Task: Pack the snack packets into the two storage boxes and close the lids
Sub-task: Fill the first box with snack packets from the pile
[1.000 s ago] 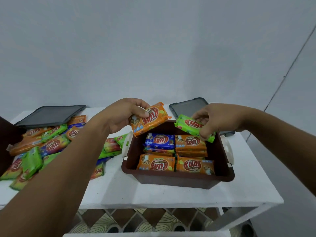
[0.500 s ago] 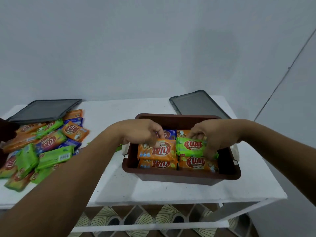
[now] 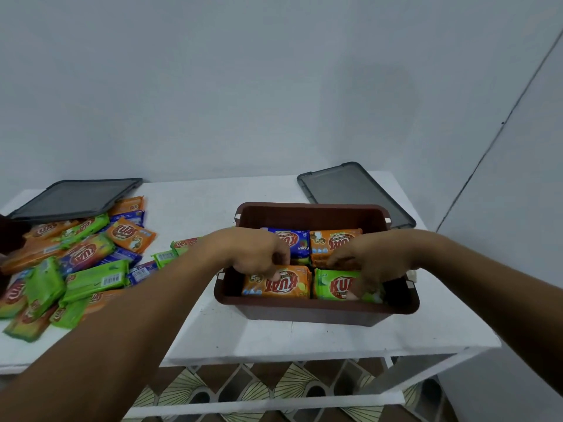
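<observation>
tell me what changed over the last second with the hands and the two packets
Both hands came down into the brown box. The left hand laid its orange packet in the near row; the right hand pressed the green packet beside it. The loose pile and both lids stayed put.

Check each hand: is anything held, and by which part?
Left hand pinches the orange packet at its far edge. Right hand has fingers on the green packet at its right end; the grip itself is hidden.
</observation>
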{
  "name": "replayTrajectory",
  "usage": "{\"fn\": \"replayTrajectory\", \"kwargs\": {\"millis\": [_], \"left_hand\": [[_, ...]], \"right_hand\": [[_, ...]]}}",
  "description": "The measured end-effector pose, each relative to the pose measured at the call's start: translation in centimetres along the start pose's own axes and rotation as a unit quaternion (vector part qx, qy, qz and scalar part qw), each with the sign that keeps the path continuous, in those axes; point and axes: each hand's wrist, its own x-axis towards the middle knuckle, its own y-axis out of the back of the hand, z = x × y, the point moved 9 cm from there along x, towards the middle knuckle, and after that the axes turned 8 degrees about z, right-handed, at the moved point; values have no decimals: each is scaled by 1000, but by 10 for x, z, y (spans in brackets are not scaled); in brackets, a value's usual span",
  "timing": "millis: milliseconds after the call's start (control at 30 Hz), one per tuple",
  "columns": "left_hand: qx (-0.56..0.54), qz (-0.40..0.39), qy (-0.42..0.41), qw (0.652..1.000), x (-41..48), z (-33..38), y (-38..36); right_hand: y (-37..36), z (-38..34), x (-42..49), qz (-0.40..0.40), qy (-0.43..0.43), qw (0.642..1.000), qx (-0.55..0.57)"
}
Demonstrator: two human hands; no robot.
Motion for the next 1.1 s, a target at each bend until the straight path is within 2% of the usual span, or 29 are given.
{"fn": "replayTrajectory", "kwargs": {"millis": [167,533,800,900,1100], "left_hand": [[-1,-66,18,998,-5,1,-6],[54,-101,-4,993,-3,4,-20],[-25,-162,40,986,10,5,-33],[-62,-186,76,978,15,-1,-39],[-78,-188,85,975,16,-3,-40]], "right_hand": [[-13,0,1,-34,5,999,-32],[-12,-4,5,-46,23,997,-66],[-18,5,20,-125,-16,992,-22],[-23,8,27,-159,-37,986,40],[-29,11,30,-176,-38,979,96]]}}
